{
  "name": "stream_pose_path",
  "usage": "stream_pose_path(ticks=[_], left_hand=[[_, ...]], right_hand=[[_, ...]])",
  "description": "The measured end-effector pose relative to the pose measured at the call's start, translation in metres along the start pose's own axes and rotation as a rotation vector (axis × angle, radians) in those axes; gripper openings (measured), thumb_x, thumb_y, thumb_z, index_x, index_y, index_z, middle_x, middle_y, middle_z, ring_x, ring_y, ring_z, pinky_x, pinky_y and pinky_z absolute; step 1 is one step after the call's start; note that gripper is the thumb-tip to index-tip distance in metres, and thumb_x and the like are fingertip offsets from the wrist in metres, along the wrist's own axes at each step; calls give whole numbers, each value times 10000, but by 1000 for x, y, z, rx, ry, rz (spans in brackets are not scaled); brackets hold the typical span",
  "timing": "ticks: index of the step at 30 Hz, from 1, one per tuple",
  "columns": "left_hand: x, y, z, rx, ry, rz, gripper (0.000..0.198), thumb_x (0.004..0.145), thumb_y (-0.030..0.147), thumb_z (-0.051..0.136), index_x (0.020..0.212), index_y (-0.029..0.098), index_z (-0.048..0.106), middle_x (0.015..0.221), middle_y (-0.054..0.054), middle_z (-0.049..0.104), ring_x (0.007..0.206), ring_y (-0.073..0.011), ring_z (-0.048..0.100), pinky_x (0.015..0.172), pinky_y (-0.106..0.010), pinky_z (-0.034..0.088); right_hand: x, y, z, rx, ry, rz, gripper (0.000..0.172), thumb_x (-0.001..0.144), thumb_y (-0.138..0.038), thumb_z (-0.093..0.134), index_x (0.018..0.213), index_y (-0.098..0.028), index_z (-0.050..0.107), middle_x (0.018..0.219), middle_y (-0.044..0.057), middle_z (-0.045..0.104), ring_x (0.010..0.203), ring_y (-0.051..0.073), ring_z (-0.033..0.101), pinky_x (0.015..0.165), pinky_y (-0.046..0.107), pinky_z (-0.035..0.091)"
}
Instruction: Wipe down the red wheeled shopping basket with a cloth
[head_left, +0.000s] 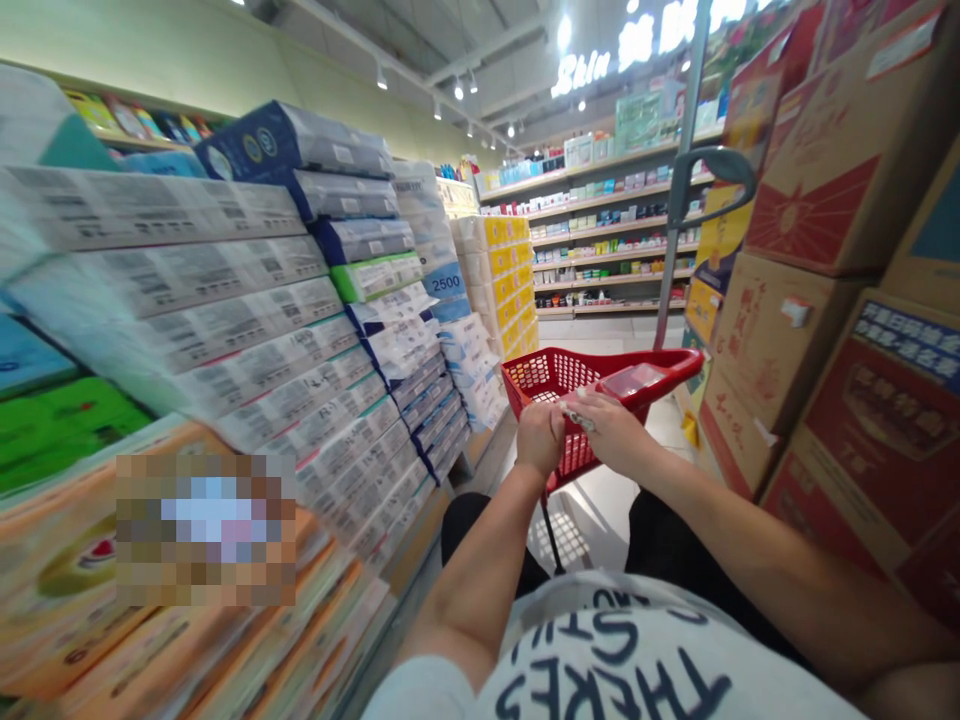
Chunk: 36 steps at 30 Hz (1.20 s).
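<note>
A red plastic shopping cart (582,456) with a latticed basket stands in front of me, turned somewhat to the right. My left hand (540,436) is closed around its handle bar near the left part. Close beside it, my right hand (609,432) lies over the same bar with its fingers bent across it, and the thumb side nearly touches the left hand. A pale, shiny band shows near the right fingertips, too small to make out. Only part of the basket's inside is visible, and I see nothing in it.
Stacked packs of paper goods (300,370) line the left, with orange packs (67,640) nearest. Cardboard cartons (780,340) rise on the right. A grey pole (667,290) with a looped handle stands beyond the cart. Stocked shelves (600,222) close off the far end.
</note>
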<state>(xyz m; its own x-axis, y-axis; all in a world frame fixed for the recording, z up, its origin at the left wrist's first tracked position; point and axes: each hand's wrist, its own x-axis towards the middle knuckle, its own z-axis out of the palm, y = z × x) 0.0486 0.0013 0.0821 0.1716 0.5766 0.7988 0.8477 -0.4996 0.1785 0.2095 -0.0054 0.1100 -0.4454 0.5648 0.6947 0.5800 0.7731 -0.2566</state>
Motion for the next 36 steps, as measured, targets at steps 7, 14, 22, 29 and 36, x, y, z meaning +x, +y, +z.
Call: stream_pose_path(ticks=[7,14,22,29,36], left_hand=[[-1,-2,-3,5,3,8,369,977,263,241,747,196,522,736,-47,580,745,-187,532,734,-330,424],[-1,-4,-4,16,-21,-4,358,968,242,248,724,202,507,725,-46,575,741,-188,532,728,-330,428],[0,-3,-3,9,-9,-6,351,964,227,255,741,195,524,750,-49,589,760,-187,540,752,-331,433],[0,-3,-3,-5,0,-19,353,964,226,254,725,200,513,756,-48,586,770,-184,546,764,-334,436],[-1,-3,-3,16,-13,-20,355,960,225,254,693,209,488,720,-40,560,747,-183,532,741,-325,427]], right_hand=[[-2,-2,-5,-3,-48,-42,504,726,-34,441,1147,-181,677,1175,100,658,1151,251,547,1054,477,407],[-4,-8,-17,-12,-50,-94,435,712,-52,484,1047,-201,718,1119,81,677,1065,242,582,1015,450,447],[-10,2,-7,-12,-3,63,484,722,-32,456,1099,-196,709,1332,115,558,1228,274,504,1048,476,417],[-7,-5,-13,-65,22,18,430,703,-38,460,990,-210,728,1116,82,667,1059,244,564,996,446,455],[-8,-11,-21,-71,-57,-2,358,763,-74,466,966,-184,739,1127,88,673,987,242,568,933,411,483]])
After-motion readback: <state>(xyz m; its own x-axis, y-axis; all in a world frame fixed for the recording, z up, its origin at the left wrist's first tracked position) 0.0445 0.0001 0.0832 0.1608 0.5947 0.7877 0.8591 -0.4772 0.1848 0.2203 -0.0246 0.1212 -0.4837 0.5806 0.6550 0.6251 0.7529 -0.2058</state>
